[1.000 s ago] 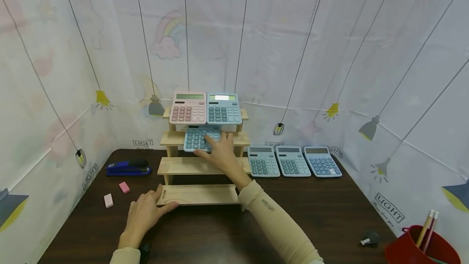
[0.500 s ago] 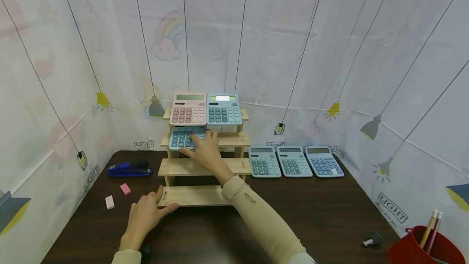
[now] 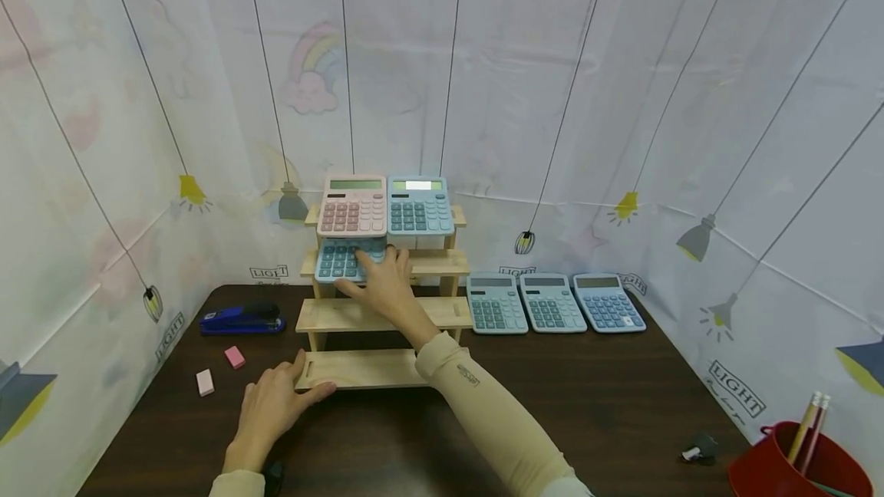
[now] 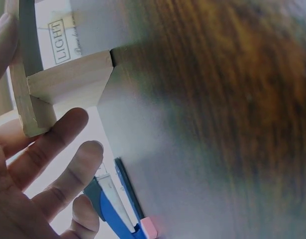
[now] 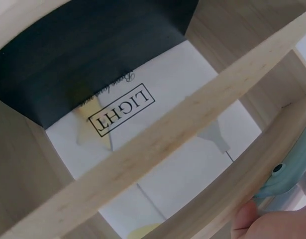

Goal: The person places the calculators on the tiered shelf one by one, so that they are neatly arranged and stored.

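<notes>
And the right hand (image 3: 387,288) is pinching a blue calculator (image 3: 335,261), thumb at its near edge, fingers over the keys, and it's sitting at the left end of the second shelf (image 3: 438,261) of the wooden stand (image 3: 383,315), just below the pink calculator (image 3: 354,207)! Down front, the left hand (image 3: 271,401) is holding the lowest shelf's (image 3: 366,369) left corner between thumb and index finger, the other fingers spreading loosely

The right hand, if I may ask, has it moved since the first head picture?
Yes, the right hand has moved left, toward the left end of the rack.
</notes>
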A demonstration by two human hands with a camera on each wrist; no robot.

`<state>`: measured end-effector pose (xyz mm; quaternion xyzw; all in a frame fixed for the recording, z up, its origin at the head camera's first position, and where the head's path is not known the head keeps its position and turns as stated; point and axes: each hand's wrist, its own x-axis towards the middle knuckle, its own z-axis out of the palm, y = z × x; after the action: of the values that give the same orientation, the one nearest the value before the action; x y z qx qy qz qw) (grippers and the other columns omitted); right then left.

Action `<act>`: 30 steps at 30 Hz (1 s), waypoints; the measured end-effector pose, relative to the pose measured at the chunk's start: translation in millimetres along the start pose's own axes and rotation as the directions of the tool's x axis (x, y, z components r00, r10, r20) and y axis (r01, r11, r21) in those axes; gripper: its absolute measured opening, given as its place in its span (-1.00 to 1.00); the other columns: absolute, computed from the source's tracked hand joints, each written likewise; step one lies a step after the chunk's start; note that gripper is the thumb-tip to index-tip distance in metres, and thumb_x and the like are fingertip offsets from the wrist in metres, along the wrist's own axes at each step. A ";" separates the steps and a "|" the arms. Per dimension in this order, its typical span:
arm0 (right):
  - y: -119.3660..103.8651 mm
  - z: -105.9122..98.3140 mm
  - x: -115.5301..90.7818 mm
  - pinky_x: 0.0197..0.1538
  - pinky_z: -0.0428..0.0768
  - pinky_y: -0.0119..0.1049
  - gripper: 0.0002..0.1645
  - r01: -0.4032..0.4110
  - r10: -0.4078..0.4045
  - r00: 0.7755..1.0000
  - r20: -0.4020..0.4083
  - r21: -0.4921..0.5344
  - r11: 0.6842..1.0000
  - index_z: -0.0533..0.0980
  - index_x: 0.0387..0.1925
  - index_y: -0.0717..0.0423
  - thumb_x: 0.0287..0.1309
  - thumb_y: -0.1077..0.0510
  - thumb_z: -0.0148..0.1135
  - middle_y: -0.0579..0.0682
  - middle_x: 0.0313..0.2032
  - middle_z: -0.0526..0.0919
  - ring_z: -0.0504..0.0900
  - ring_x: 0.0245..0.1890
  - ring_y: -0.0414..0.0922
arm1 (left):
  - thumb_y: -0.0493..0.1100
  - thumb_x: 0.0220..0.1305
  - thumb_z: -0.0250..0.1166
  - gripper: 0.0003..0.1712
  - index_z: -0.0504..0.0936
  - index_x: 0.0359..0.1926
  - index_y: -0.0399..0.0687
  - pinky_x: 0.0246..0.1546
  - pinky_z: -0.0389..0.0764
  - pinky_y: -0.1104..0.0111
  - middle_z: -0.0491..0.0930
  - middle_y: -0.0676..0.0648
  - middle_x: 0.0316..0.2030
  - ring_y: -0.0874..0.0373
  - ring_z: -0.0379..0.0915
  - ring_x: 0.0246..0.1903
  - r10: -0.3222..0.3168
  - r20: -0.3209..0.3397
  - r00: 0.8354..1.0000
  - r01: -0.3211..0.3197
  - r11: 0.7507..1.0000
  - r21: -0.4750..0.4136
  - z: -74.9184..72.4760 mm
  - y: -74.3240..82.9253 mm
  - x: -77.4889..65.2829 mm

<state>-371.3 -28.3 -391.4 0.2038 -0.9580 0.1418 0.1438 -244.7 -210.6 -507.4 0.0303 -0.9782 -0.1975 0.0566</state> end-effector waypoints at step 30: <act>132.2 -34.4 -92.2 0.28 0.21 0.31 -0.16 -0.206 0.269 0.944 -0.189 0.300 0.932 0.38 0.40 0.07 0.26 -0.33 0.14 0.30 0.39 0.35 0.24 0.31 0.33 | 0.67 0.01 0.17 0.27 0.35 0.44 -0.21 -0.31 0.46 -0.01 0.66 -0.28 -0.04 -0.23 0.58 -0.14 0.016 0.003 1.000 -0.016 1.000 0.001 -1.3 0.5 -1.7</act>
<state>-340.1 131.2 -418.7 0.0862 -0.9237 0.3125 0.2043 -242.8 -210.5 -506.2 0.0222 -0.9786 -0.1966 0.0567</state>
